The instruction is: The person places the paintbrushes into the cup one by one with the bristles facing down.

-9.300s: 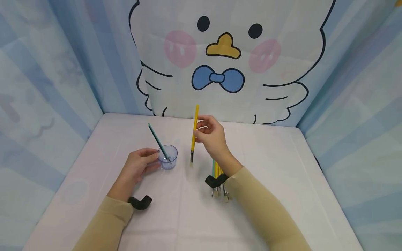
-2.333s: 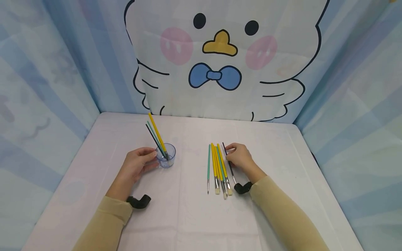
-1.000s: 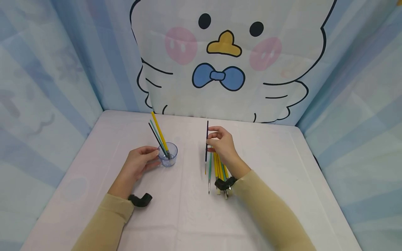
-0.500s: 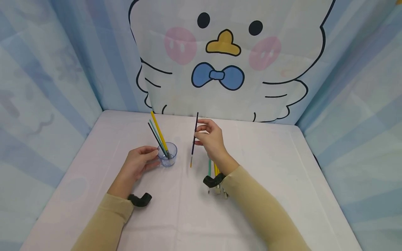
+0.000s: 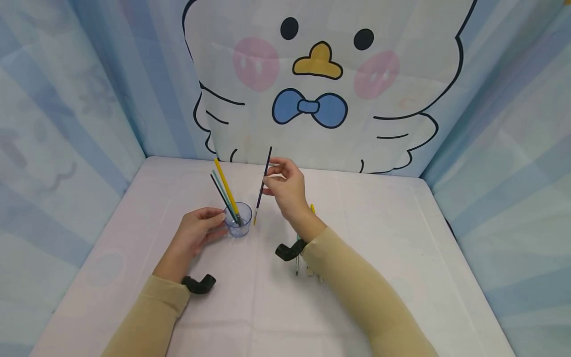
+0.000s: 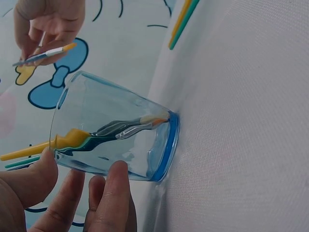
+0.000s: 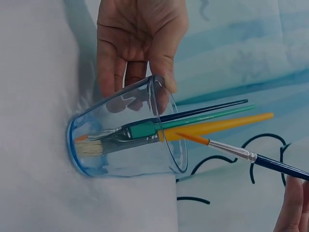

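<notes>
At the table (image 5: 428, 248), hands (image 5: 199, 230) (image 5: 287, 191) grip a cup (image 6: 113, 108) (left) and orange-tipped navy brush (image 7: 245, 154) (right).

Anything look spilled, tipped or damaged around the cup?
Nothing stands out. The clear cup stands upright, held by the left hand; its three brushes simply lean, and no spill or crack shows.

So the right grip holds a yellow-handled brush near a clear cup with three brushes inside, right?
No: the brush in the right grip has a dark blue handle, as the right wrist view shows. The clear cup does hold three brushes.
</notes>
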`<state>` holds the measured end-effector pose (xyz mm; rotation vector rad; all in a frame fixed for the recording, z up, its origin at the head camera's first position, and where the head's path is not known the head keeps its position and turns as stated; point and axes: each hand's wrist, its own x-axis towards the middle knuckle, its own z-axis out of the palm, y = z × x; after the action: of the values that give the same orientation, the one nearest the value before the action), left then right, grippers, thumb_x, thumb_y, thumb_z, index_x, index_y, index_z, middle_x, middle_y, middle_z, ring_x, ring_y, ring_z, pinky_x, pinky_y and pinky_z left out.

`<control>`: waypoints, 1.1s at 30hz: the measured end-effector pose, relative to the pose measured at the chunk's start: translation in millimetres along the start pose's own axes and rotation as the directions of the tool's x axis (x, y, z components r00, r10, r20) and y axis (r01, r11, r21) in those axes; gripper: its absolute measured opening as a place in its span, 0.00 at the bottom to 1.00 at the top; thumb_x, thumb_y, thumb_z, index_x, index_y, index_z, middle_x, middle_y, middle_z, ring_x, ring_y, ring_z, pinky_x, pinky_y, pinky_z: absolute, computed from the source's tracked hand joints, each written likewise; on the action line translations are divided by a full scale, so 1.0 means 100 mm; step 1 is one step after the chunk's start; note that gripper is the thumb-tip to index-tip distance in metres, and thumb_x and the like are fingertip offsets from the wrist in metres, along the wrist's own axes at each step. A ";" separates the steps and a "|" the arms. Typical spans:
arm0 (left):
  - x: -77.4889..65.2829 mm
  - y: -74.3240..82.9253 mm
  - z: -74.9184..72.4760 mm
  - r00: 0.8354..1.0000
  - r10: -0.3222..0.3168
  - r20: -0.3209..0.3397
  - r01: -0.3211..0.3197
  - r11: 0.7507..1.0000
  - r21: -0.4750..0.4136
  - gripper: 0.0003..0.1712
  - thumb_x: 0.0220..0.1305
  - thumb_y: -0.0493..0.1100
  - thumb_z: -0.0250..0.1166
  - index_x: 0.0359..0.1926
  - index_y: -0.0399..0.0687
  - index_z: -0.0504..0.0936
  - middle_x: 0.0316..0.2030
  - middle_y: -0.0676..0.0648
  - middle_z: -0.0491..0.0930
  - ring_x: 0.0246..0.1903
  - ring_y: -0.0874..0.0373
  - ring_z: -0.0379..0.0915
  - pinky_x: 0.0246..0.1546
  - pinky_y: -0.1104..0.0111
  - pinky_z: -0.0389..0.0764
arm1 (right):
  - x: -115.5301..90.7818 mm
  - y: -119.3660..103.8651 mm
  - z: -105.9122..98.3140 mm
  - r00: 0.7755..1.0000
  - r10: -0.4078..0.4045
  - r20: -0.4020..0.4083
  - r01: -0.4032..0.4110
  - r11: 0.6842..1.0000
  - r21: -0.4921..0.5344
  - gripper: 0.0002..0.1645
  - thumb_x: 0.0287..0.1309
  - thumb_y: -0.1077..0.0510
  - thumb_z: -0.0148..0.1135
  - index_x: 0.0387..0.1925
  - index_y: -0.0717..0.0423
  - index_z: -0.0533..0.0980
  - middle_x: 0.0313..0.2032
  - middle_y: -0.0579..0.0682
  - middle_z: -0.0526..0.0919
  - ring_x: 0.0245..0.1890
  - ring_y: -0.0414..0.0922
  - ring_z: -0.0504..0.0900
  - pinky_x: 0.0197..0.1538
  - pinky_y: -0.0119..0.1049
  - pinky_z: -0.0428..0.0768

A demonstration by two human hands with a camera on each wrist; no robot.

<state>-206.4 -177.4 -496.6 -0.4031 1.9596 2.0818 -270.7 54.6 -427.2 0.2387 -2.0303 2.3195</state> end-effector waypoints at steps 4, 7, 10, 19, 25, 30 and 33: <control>0.01 -0.01 0.00 1.000 0.003 0.004 -0.003 1.000 -0.002 0.25 0.77 0.38 0.67 0.69 0.32 0.76 0.49 0.49 0.80 0.46 0.61 0.82 0.53 0.67 0.92 | 0.04 0.02 0.09 1.000 -0.025 -0.006 0.025 1.000 0.017 0.28 0.63 0.77 0.64 0.62 0.58 0.77 0.38 0.45 0.80 0.34 0.39 0.84 0.37 0.35 0.94; 0.02 -0.02 -0.01 1.000 -0.002 -0.003 0.002 1.000 0.003 0.24 0.77 0.38 0.67 0.68 0.33 0.77 0.50 0.48 0.80 0.46 0.61 0.82 0.52 0.68 0.92 | 0.06 0.04 0.15 0.999 -0.052 0.011 0.052 0.999 -0.004 0.27 0.64 0.76 0.64 0.62 0.57 0.77 0.38 0.44 0.80 0.35 0.39 0.84 0.41 0.40 0.95; 0.03 -0.02 -0.01 1.000 -0.005 -0.008 0.005 1.000 0.013 0.24 0.77 0.39 0.67 0.68 0.34 0.77 0.51 0.47 0.80 0.47 0.61 0.83 0.52 0.67 0.92 | 0.08 0.06 0.19 0.996 -0.081 0.046 0.083 0.996 -0.043 0.27 0.65 0.75 0.64 0.63 0.58 0.77 0.40 0.44 0.80 0.37 0.40 0.84 0.43 0.44 0.96; 0.04 -0.02 0.00 1.000 -0.004 -0.006 0.004 1.000 0.008 0.25 0.77 0.40 0.67 0.68 0.33 0.77 0.52 0.46 0.80 0.48 0.60 0.82 0.54 0.65 0.92 | 0.08 0.19 0.29 0.984 -0.111 0.141 0.134 0.977 -0.163 0.26 0.67 0.74 0.65 0.63 0.57 0.79 0.43 0.53 0.81 0.38 0.41 0.83 0.44 0.40 0.95; 0.04 -0.01 0.00 1.000 -0.008 -0.006 0.008 1.000 0.010 0.25 0.77 0.41 0.68 0.69 0.34 0.77 0.54 0.46 0.81 0.49 0.59 0.82 0.54 0.64 0.92 | 0.11 0.32 0.34 0.984 -0.084 0.157 0.117 0.971 -0.209 0.26 0.66 0.75 0.64 0.63 0.57 0.80 0.42 0.54 0.82 0.37 0.39 0.82 0.40 0.31 0.92; 0.05 -0.01 0.00 1.000 -0.013 -0.003 0.013 1.000 0.006 0.25 0.77 0.41 0.67 0.69 0.34 0.77 0.53 0.46 0.81 0.48 0.59 0.82 0.54 0.65 0.92 | 0.11 0.38 0.37 0.981 -0.054 0.185 0.102 0.959 -0.263 0.26 0.67 0.73 0.65 0.63 0.55 0.80 0.43 0.55 0.82 0.37 0.41 0.82 0.39 0.30 0.91; 0.05 -0.01 -0.01 1.000 -0.012 0.001 0.012 1.000 0.000 0.25 0.77 0.40 0.68 0.69 0.33 0.77 0.52 0.47 0.80 0.48 0.59 0.82 0.54 0.65 0.92 | 0.11 0.41 0.39 0.980 -0.032 0.197 0.090 0.953 -0.289 0.25 0.68 0.72 0.65 0.63 0.53 0.81 0.43 0.55 0.82 0.38 0.42 0.82 0.40 0.31 0.92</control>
<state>-210.5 -177.9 -499.8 -0.4128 1.9521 2.0744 -283.6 9.8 -460.6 0.5171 -2.3869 1.9869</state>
